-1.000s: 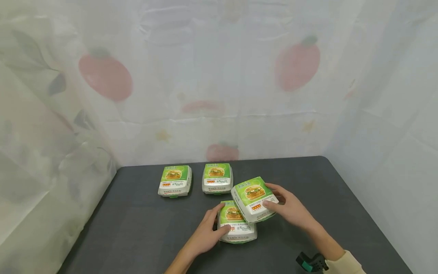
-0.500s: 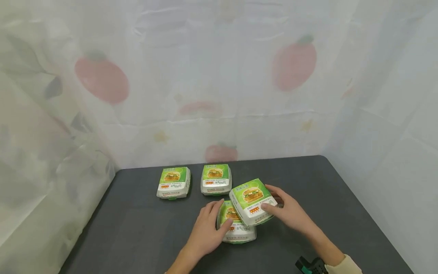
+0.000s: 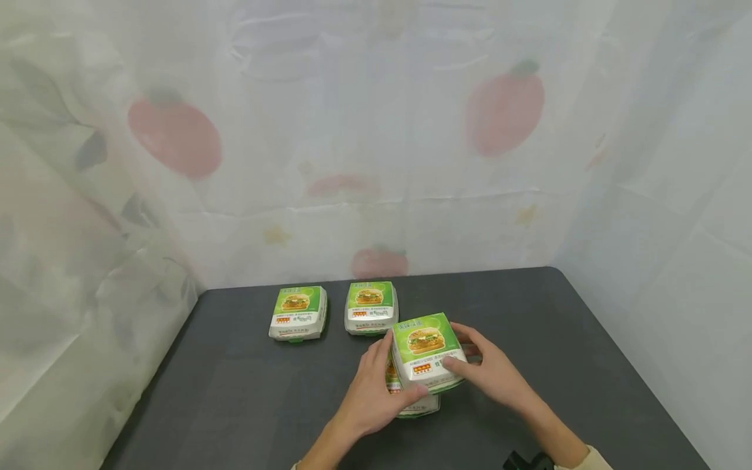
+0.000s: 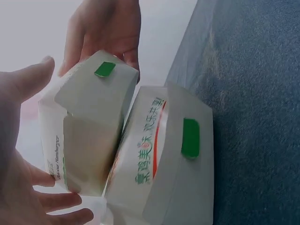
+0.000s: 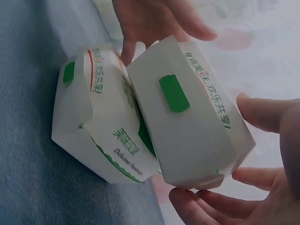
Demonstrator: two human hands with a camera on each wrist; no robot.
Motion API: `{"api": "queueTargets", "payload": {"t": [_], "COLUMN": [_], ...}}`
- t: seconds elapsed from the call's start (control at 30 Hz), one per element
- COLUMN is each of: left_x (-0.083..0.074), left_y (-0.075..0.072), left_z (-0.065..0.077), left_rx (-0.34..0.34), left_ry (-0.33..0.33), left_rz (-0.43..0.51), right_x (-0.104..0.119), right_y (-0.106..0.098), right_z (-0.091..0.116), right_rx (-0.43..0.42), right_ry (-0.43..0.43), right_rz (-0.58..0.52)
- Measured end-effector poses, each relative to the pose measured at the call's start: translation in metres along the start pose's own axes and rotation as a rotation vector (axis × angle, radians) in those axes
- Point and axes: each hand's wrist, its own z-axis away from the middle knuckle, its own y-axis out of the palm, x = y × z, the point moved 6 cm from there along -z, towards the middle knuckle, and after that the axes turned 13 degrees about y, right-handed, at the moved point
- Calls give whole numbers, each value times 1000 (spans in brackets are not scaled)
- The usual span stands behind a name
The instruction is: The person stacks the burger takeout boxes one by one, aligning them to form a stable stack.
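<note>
My right hand [image 3: 496, 375] grips the upper burger box [image 3: 427, 349], its thumb on the lid's right edge and its fingers curled at the right side. This green-and-white carton is tilted, resting partly over a lower burger box [image 3: 420, 408] on the dark table. At the left of the upper box is my left hand [image 3: 373, 391]; the left wrist view shows its relaxed fingers [image 4: 58, 201] touching the carton's side, with the thumb apart. Both cartons' green front tabs show in the wrist views. Most of the lower lid is hidden.
Two more burger boxes stand toward the back of the table [image 3: 247, 391]: one at left [image 3: 298, 313], one near the middle [image 3: 371, 308]. A pale fruit-printed curtain [image 3: 376, 130] encloses the back and sides.
The upper burger box has moved left and slightly toward me in my right hand, covering more of the lower one. My left hand has shifted from the lower box to the upper box's left side.
</note>
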Motion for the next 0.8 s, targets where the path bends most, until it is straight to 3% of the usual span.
{"api": "queueTargets", "payload": {"t": [0.57, 0.8], "left_x": [13, 22], "left_y": [-21, -21], "left_z": [6, 11], "left_rx": [-14, -26], "left_ry": [24, 15], "left_rz": [243, 256], "right_x": [1, -5], "right_y": [29, 36], "right_z": [10, 8], "right_rx": [92, 82], "right_ry": [-34, -52], "right_rz": [-112, -102]}}
